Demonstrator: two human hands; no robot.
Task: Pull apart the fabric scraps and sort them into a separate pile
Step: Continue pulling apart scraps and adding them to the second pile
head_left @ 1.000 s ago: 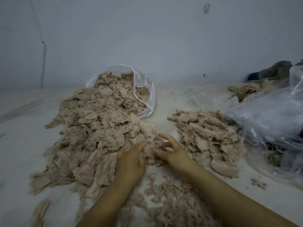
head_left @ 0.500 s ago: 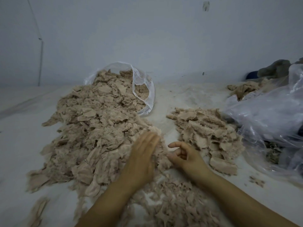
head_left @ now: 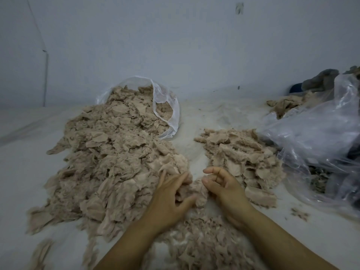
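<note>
- Head view: your left hand (head_left: 171,199) lies on the near edge of the big scrap heap (head_left: 113,158), its grip curled round a clump of scraps (head_left: 187,191).
- Your right hand (head_left: 224,188) touches the same clump, its grip loosely curled; whether it pinches fabric, you cannot tell.
- The sorted pile (head_left: 241,156) sits just right of it on the surface (head_left: 19,172).
- A clear bag (head_left: 167,114) spills scraps behind the heap.

Three scrap piles (head_left: 109,162); two plastic bags (head_left: 311,137); two hands (head_left: 167,199).

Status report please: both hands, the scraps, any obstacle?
Left hand gripping scraps at big pile edge. Right hand curled, grip unclear. Sorted pile right. Nothing in the way.
</note>
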